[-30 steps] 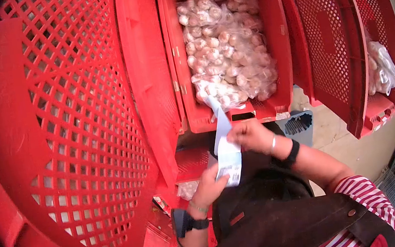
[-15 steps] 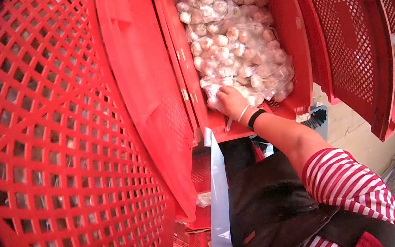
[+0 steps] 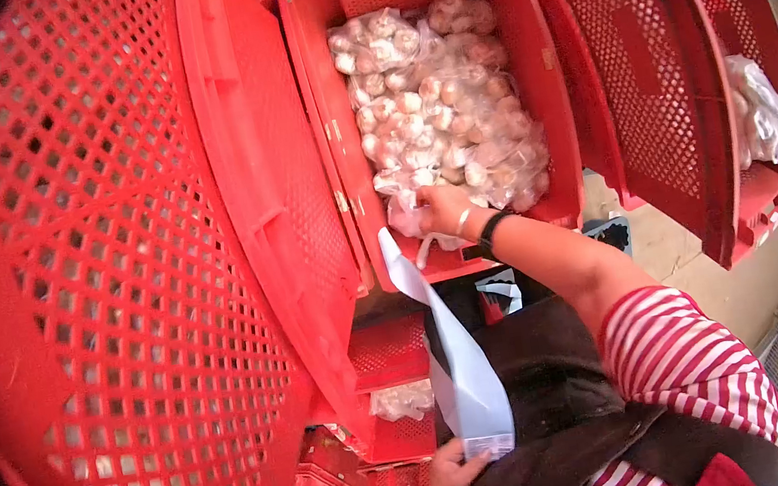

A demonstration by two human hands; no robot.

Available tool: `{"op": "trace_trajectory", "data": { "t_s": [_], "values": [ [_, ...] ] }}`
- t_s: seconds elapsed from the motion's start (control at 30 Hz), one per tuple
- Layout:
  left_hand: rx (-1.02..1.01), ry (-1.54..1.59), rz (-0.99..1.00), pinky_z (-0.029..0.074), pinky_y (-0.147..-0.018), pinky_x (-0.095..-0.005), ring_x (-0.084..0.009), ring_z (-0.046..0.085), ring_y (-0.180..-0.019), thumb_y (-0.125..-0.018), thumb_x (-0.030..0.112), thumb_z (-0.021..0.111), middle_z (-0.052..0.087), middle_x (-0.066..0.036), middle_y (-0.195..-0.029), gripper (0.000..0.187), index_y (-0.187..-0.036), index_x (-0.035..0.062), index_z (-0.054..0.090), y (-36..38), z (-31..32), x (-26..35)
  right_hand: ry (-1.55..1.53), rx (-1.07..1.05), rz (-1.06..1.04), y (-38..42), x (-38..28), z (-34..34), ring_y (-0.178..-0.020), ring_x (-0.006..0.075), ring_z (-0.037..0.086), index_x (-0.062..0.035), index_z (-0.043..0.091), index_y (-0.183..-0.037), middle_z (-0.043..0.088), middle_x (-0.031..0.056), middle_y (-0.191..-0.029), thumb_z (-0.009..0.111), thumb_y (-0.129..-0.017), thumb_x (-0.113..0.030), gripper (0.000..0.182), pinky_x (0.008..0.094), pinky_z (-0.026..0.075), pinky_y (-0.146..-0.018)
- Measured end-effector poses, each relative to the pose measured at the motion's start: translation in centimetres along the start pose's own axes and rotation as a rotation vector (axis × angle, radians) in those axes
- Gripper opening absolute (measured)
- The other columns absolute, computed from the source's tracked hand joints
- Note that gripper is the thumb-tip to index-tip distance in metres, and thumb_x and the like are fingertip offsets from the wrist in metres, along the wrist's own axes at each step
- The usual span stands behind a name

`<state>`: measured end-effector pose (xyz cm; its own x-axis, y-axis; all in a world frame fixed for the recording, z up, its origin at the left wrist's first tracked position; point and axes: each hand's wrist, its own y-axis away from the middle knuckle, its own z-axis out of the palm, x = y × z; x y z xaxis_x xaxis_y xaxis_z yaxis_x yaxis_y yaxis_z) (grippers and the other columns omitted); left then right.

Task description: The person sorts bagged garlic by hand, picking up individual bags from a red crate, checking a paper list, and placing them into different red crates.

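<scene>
My right hand (image 3: 447, 208) reaches into a red crate (image 3: 568, 188) filled with bags of garlic (image 3: 439, 117). Its fingers are closed on the gathered end of a clear plastic bag (image 3: 404, 213) at the crate's near left corner. Low in the view, my left hand (image 3: 450, 478) pinches the bottom end of a long white paper strip (image 3: 469, 381), where small print shows. The strip bends upward, its upper end standing just beside the bag and the crate's near edge.
A tall red perforated crate (image 3: 137, 328) fills the left side, with a red crate wall (image 3: 277, 189) next to it. More red crates (image 3: 648, 67) stand at the right, one holding a white plastic bag (image 3: 760, 111). Below lies a clear bag (image 3: 401, 401) in another crate.
My left hand has risen and moved right, bringing the paper strip with it, now more curved. My right hand has drawn the bag's end slightly left. The whole view has shifted a little.
</scene>
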<state>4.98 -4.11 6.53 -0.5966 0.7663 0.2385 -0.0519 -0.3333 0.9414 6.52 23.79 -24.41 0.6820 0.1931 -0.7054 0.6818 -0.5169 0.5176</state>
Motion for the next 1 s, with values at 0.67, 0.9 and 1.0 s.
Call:
{"op": "trace_trajectory", "data": {
  "t_s": [0.67,0.9,1.0],
  "values": [
    [0.088,-0.101,0.619,0.046,-0.075,-0.0256,-0.0084,0.057,-0.082,-0.084,0.011,0.061,0.065,-0.003,-0.089,0.018,-0.097,-0.0004,0.063,-6.9,9.9,7.8,0.71,1.057,0.227,36.8,-1.5,-38.5,-0.115,0.0231,0.044,0.0021,0.041,-0.126,0.045,0.0158,-0.126,0.062,-0.083,-0.019,0.052,0.0353,0.04,-0.092],
    [0.058,-0.371,0.735,0.046,-0.075,-0.0287,-0.0162,0.059,-0.084,-0.081,0.006,0.058,0.063,-0.009,-0.091,0.02,-0.1,-0.0003,0.06,-7.9,11.5,6.7,-0.071,0.207,-0.518,27.3,-10.1,-19.9,-0.095,0.0322,0.056,-0.0031,0.056,-0.104,0.058,0.0147,-0.102,0.068,-0.067,-0.007,0.039,0.0394,0.046,-0.081],
    [0.085,-0.444,0.663,0.046,-0.075,-0.0324,-0.0236,0.059,-0.085,-0.076,0.001,0.054,0.06,-0.013,-0.089,0.025,-0.1,-0.0009,0.058,-7.4,11.0,6.4,-0.137,0.109,-0.543,25.7,-9.5,-16.3,-0.078,0.0291,0.06,-0.004,0.062,-0.092,0.061,0.0118,-0.085,0.07,-0.065,-0.006,0.028,0.0363,0.049,-0.069]
  ]
}}
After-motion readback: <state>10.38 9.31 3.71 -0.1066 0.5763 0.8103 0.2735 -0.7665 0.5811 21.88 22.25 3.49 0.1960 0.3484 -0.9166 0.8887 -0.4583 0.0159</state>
